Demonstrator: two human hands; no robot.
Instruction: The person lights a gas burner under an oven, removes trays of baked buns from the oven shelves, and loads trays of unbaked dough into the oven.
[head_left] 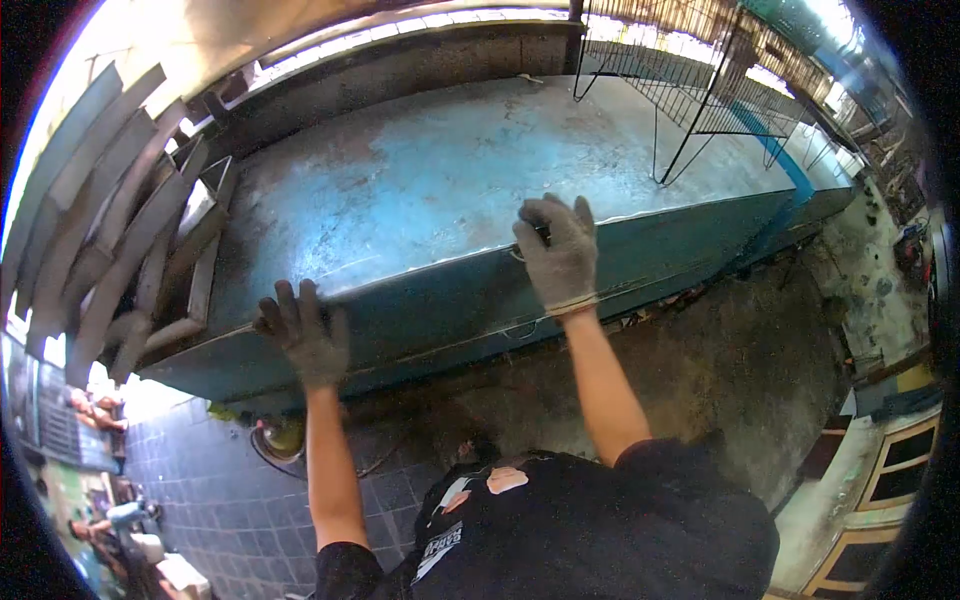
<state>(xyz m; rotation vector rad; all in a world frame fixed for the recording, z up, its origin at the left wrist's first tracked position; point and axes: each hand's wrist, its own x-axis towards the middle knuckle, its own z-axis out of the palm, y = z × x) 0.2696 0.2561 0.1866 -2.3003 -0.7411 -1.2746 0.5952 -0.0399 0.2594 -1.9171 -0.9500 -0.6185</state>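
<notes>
My left hand (308,338), in a grey work glove, is spread over the front edge of a long blue metal box (420,190), near its left end. Its fingers are apart and hold nothing. My right hand (562,255), gloved the same way, is at the same edge further right. Its fingers are half bent and apart, with a gap between thumb and forefinger. Beside its thumb is a small wire loop on the box front; I cannot tell whether the hand touches it. The box's flat top is worn and scuffed, and a lower wire handle (521,330) shows on the front.
Grey slatted boards or trays (110,200) are stacked at the left end. A black wire rack (690,90) stands on the box's right part, beside a blue strap (790,170). A round metal object (280,438) lies on the tiled floor (220,490). People sit far left.
</notes>
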